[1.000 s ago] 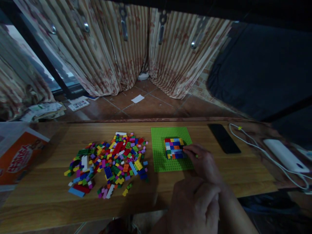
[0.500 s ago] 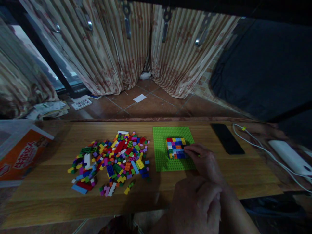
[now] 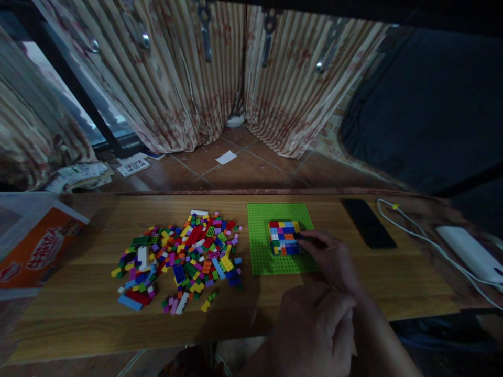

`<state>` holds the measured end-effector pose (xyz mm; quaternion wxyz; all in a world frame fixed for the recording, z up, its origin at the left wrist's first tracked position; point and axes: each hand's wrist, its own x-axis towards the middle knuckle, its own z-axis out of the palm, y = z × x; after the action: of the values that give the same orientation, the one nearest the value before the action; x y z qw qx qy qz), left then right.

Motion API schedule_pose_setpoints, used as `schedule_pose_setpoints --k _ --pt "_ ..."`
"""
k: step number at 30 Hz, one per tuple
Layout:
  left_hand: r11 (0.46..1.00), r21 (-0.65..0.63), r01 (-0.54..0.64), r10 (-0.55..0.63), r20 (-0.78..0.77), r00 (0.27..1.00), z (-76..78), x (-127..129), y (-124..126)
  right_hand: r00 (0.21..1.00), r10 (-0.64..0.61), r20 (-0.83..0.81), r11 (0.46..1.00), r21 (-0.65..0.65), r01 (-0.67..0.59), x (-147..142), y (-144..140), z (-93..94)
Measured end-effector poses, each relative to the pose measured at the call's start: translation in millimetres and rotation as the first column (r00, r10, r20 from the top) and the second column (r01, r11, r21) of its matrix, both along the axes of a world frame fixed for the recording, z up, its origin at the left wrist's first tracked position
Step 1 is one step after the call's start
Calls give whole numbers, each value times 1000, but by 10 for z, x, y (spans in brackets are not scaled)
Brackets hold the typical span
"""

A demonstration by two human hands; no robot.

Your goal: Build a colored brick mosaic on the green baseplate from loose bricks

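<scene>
A green studded baseplate (image 3: 259, 262) lies on the wooden table, with a multicoloured block of building bricks (image 3: 285, 238) built up on it. At the block's right side, my right hand (image 3: 332, 256) pinches a small dark building brick (image 3: 297, 236) between thumb and fingers. Closer to me, my left hand (image 3: 314, 330) hovers in front of the right forearm, its fingers curled closed. Whatever those left fingers may hold is hidden. A wide heap of loose bricks (image 3: 188, 256) in many colours and sizes spreads left of the baseplate.
To the right lie a black phone (image 3: 368, 224), a white cable (image 3: 432, 243) and a white power bank-like device (image 3: 469, 251). An orange and white bag (image 3: 43, 246) sits at the table's left end. Striped curtains (image 3: 216, 78) hang beyond the table (image 3: 228, 330).
My right fingers have shifted very slightly at the block's right side. The left hand stays curled in nearly the same place. The view has moved a little.
</scene>
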<state>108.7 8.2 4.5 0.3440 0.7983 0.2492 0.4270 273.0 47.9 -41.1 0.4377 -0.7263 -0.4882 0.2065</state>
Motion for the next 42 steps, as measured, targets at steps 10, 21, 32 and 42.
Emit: schedule_pose_setpoints --k 10,21,32,42 --pt "999 -9 33 -33 -1 999 -5 -1 29 998 -56 40 994 -91 59 -50 60 32" --pt "997 -25 66 -67 -24 997 -1 2 1 996 -70 47 991 -107 75 -81 81 -13" --pt "999 -8 50 -50 -66 997 1 0 -2 972 -230 53 971 -50 233 -25 59 144" --pt "1000 28 14 -14 -17 1000 -22 57 -57 989 101 110 979 164 -118 -646 -24 175"
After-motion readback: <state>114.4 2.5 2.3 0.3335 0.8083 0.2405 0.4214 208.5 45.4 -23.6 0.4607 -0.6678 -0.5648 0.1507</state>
